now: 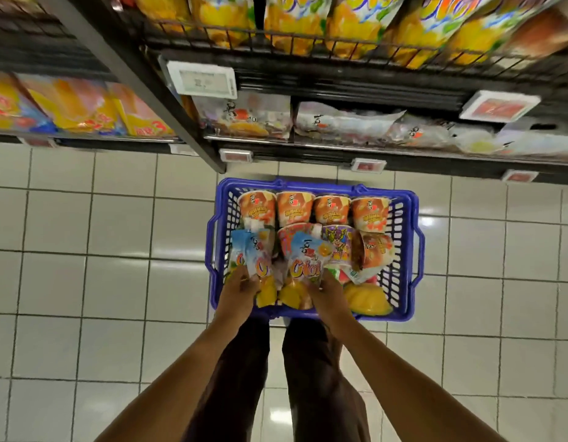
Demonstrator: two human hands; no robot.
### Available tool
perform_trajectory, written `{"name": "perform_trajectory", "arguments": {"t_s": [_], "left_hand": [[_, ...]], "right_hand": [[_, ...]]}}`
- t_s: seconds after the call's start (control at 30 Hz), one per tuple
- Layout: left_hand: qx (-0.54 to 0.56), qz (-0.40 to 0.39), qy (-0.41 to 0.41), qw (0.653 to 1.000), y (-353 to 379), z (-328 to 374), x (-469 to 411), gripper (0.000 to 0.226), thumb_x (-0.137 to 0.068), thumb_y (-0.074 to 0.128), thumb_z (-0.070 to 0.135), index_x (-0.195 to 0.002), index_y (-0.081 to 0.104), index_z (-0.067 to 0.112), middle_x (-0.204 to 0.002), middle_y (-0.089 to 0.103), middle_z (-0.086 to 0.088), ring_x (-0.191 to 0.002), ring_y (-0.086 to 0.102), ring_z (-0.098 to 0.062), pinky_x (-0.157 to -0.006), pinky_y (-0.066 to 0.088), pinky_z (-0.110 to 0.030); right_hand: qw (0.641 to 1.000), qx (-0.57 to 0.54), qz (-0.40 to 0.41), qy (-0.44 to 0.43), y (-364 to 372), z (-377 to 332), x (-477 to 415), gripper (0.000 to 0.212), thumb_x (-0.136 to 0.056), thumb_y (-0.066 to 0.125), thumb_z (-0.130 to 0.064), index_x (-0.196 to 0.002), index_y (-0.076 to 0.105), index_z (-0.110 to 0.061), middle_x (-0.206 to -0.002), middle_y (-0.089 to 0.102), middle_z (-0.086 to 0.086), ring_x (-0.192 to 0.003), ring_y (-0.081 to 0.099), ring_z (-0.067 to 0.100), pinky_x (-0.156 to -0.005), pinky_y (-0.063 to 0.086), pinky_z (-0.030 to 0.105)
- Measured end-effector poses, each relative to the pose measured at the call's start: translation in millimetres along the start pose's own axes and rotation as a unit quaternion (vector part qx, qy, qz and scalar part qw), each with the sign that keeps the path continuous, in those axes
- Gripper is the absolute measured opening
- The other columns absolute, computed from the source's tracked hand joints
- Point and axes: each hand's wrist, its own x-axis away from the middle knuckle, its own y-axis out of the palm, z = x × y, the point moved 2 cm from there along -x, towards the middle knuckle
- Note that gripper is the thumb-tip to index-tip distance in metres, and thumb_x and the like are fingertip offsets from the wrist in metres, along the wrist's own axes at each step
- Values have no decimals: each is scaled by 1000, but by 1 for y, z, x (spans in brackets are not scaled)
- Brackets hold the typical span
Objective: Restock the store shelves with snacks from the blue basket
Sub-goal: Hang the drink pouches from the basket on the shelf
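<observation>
Head view: looks steeply down past two bare forearms at a basket on the floor, with shelving across the top of the frame.
Blue basket (415, 250): stands on the tiled floor (84, 250) just in front of the shelving, between it and the person's legs, and is packed with snacks.
Left hand (241, 290): inside the basket's near-left corner, fingers curled round the lower ends of two blue-and-white spouted pouches (254, 256).
Right hand (327, 295): just beside the left, gripping the bottom of a third pouch (306, 260) with orange lettering, its spout pointing toward the shelves.
Orange cups (311, 207): four side by side along the basket's far wall.
Purple cup (338, 242): mid-basket, touching the right side of the third pouch.
Tilted cup (376, 250): orange, leaning near the right wall.
Yellow pack (367, 298): in the near-right corner, beside the right wrist.
Lower shelf (340, 145): a row of clear snack bags (340, 122), blurred.
Upper shelf (308, 49): yellow-and-orange bags (295, 20) behind a wire rail.
Left bay: yellow and orange packs (78, 103) standing in a row.
Price tags: one white (201, 79), one red (499, 108), clipped to the shelf edges; figures too blurred to read.
Legs (317, 378): in dark trousers, between the forearms, below the basket.
</observation>
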Motion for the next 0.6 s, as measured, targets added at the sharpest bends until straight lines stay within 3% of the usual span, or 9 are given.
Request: {"name": "perform_trajectory", "arguments": {"t_s": [0.07,0.13,0.2,0.3,0.4,0.5,0.6], "left_hand": [[51,-23,27,998,-12,35,21,19,-98,52,4,-115,56,10,-109,66,-15,-100,65,-33,-85,58,-45],[78,-49,49,995,-25,75,43,14,-97,56,8,-110,53,6,-107,64,-14,-97,63,-30,-81,57,-41],[104,-70,74,989,-39,117,69,6,-98,50,0,-102,47,2,-95,53,-18,-84,55,-25,-71,55,-33],[126,-74,136,980,-54,187,110,24,-98,36,-12,-84,36,8,-75,32,-11,-59,39,-12,-49,38,-22],[127,-89,192,969,-66,258,159,27,-100,36,-7,-82,39,12,-72,36,-8,-59,38,-12,-57,33,-28],[130,-113,242,955,-80,322,209,24,-103,35,1,-83,42,12,-70,50,0,-59,48,-8,-57,45,-23],[103,-135,306,937,-97,378,266,27,-101,38,26,-87,37,3,-79,41,-9,-74,39,-20,-68,37,-38]], "right_hand": [[999,-42,22,-27,-21,-25,21,25,-97,61,-18,-120,59,-10,-98,69,5,-91,66,25,-77,51,35],[994,-87,34,-58,-44,-58,44,19,-98,58,-12,-116,57,-17,-91,69,2,-74,66,14,-66,54,30],[984,-152,44,-83,-70,-95,71,26,-97,56,-2,-119,54,-15,-84,68,-2,-60,63,7,-51,51,21],[949,-309,20,-68,-114,-149,119,28,-97,54,-1,-123,57,-11,-79,72,0,-54,65,14,-44,52,26],[913,-404,-36,-49,-152,-208,176,28,-90,58,-18,-117,61,-18,-87,72,6,-68,65,23,-59,51,32],[883,-445,-43,-141,-191,-271,233,31,-89,48,-9,-116,61,-16,-93,72,6,-76,68,21,-64,56,32],[876,-429,-27,-218,-224,-326,287,38,-94,38,-1,-117,63,-18,-101,73,4,-83,69,18,-67,59,31]]}}
